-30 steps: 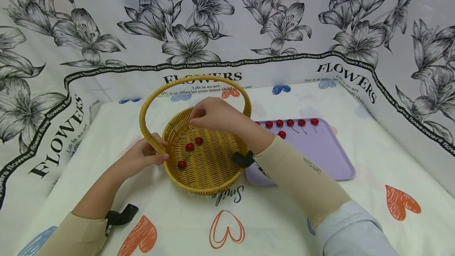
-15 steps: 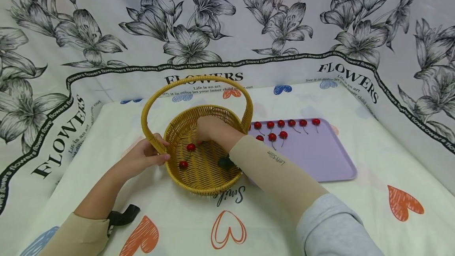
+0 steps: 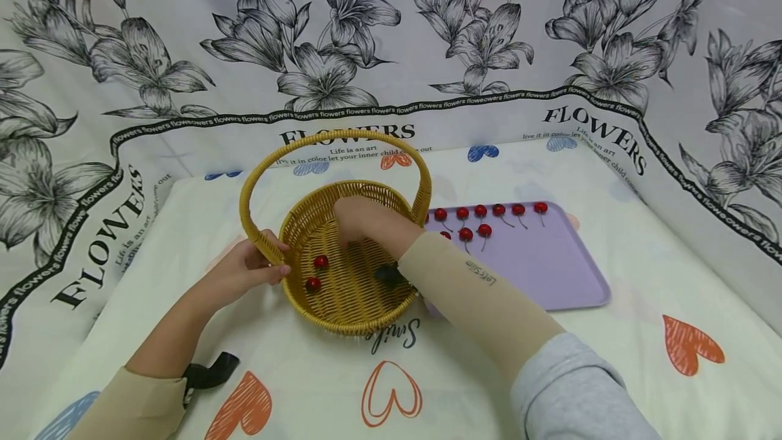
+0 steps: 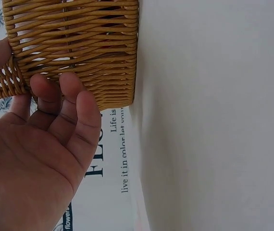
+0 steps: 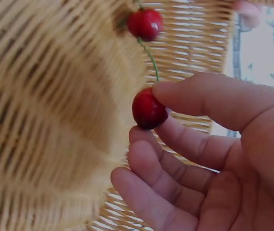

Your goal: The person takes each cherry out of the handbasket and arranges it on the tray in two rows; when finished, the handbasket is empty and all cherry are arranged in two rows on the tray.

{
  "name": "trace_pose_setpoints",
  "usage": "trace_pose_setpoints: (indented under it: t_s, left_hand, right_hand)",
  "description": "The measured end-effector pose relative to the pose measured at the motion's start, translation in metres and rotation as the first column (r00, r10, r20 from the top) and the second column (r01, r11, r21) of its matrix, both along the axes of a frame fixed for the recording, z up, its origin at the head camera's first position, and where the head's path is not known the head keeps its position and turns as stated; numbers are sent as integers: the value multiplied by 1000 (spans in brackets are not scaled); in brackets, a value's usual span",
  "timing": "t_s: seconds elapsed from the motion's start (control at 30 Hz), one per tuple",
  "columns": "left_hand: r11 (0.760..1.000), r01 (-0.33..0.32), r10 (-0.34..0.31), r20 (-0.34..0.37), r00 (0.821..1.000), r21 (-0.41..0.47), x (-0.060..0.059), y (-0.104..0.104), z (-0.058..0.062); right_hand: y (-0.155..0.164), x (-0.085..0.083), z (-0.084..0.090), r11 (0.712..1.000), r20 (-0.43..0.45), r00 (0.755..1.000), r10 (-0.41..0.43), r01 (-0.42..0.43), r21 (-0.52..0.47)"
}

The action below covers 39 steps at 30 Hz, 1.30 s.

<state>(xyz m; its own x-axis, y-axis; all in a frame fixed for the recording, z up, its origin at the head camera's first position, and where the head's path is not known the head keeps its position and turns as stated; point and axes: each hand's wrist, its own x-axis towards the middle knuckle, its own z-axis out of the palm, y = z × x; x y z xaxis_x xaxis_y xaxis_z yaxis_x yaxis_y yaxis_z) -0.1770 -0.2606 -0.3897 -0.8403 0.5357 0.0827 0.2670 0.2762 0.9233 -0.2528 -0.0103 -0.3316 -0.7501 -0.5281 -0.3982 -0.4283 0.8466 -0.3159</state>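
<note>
A round yellow-brown wicker basket (image 3: 342, 326) with a tall arched handle stands mid-table. At its left side my left hand (image 3: 244, 269) grips the rim at the handle's foot; the left wrist view shows the fingertips (image 4: 70, 84) against the woven wall. Inside the basket, my right hand (image 3: 360, 219) reaches low. Between its thumb and fingers it pinches a red cherry (image 5: 149, 109) with a green stem, plain in the right wrist view and hidden in the head view. Two more cherries, an upper one (image 3: 320, 261) and a lower one (image 3: 313, 284), lie on the basket floor.
To the basket's right lies a purple tray (image 3: 544, 277), partly behind the right forearm. Several cherries line its far edge, with a few more, such as one cherry (image 3: 485, 230), in a second row. A white printed cloth (image 3: 470, 372) covers the table; a flowered curtain hangs behind.
My right hand has gone down from above the basket to its floor and now pinches a cherry. One cherry in the basket has shifted slightly toward me. My left hand keeps its grip.
</note>
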Motion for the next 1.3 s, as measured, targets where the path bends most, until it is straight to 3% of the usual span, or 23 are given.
trace_pose_setpoints:
  t_s: [0.23,0.47,0.67,0.9,1.1,1.3]
  left_hand:
    - [1000,-3,3,-5,1000,-2,1,1,-1]
    - [1000,4,-4,-9,1000,-5,0,2,1]
    - [1000,-7,7,-14,1000,-15,1,2,2]
    - [1000,-11,11,-9,1000,-20,0,2,0]
    - [1000,-6,5,-4,1000,-16,1,1,0]
    - [1000,-8,8,-7,1000,-16,1,1,-1]
  right_hand:
    - [24,19,25,969,-5,1000,-3,2,-246]
    - [54,41,39,928,-52,999,-2,-18,-372]
    - [84,59,43,875,-37,999,-23,2,-484]
    - [125,74,47,824,-23,998,-54,32,-566]
    - [162,77,45,779,74,989,-131,149,-610]
    - [196,64,37,781,74,970,-232,232,-580]
